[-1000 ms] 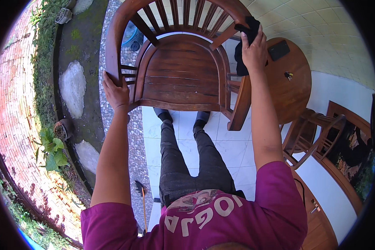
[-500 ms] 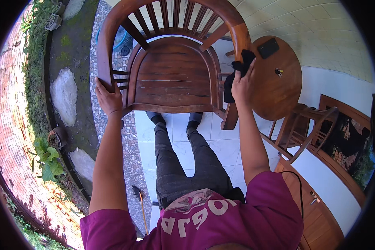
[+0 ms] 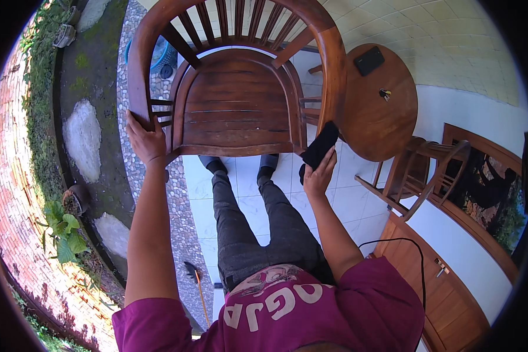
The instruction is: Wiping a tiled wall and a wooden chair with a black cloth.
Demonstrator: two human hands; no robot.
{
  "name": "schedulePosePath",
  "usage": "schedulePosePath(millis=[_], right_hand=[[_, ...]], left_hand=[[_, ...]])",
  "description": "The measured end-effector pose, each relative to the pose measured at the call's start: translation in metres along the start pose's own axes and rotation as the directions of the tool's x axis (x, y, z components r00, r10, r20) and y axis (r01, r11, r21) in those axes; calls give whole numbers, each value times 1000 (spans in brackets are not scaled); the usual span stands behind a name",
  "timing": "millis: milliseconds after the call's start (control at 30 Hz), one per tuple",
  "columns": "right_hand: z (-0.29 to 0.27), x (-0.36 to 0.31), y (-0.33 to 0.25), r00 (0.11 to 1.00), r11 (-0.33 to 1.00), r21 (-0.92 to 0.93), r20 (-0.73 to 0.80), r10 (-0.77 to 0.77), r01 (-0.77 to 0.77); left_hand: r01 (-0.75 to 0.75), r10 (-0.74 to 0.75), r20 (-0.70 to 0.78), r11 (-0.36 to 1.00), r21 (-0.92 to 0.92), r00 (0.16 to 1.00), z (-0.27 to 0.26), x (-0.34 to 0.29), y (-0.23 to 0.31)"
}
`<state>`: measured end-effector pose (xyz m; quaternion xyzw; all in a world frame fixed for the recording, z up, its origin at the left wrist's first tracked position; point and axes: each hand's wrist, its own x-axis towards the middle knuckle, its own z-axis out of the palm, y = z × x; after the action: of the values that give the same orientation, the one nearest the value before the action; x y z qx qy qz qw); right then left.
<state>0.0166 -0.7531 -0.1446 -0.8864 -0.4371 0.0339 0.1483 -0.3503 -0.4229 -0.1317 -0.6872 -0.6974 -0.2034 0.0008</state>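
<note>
One wooden chair [image 3: 236,120]; left hand [image 3: 148,142] clasping left armrest [image 3: 139,82], apparently to steady it; right hand [image 3: 320,175] gripping black cloth [image 3: 321,145], held forward so it apparently meets right armrest [image 3: 333,82].

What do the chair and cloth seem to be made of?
Chair: wood, probably varnished, judging by the planked seat and sheen on the right arm. Cloth: apparently soft fabric, matte black, from its dull, folded look; weave unclear.
</note>
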Motion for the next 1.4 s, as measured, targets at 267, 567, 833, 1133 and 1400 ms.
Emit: schedulePosePath(millis=[267, 567, 833, 1133, 1400], right_hand=[[-1, 199, -50, 975, 996, -89, -221, -35, 15], [-13, 77, -42, 1000, 985, -173, -6, -30, 28], [-24, 203, -15, 796, 796, 239, 427, 428, -556], [26, 11, 23, 958, 933, 270, -95, 272, -239], [12, 109, 3, 954, 917, 283, -24, 300, -281]], left_hand=[[11, -10, 8, 1000, -24, 1000, 1, 0, -1], [2, -2, 10, 1000, 0, 1000, 0, 2, 0], [-12, 12, 22, 999, -31, 1000, 1, -1, -4], [-16, 16, -21, 1000, -18, 1000, -1, 1, 1], [29, -27, 33, 998, -55, 999, 0, 0, -2]])
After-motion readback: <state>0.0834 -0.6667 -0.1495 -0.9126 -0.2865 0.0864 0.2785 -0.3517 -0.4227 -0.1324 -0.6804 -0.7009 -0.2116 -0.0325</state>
